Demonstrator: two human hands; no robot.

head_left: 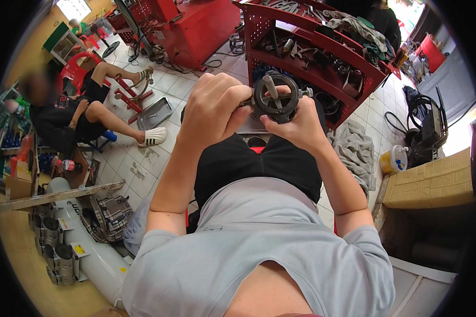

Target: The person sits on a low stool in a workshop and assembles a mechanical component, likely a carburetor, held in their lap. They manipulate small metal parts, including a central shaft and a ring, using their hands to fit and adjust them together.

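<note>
Above my lap, both hands meet at a dark round metal ring part (261, 104) with a grey pin (271, 86) standing up inside it. My right hand (300, 124) is closed around its right side, thumb along the lower rim and fingers behind. A threaded bolt end (305, 93) sticks out past those fingers. At the ring's left side, my left hand (212, 105) has its fingers curled and pinched on a short metal rod end, mostly hidden by the fingers.
A red tool cart (312, 68) full of tools stands ahead. At left, a seated person (63, 113) sits near a metal tray (156, 112) and red stand (135, 100). Grey cloth (351, 150) and a yellow-white bucket (394, 159) lie right; a white cylinder (92, 245) lies left.
</note>
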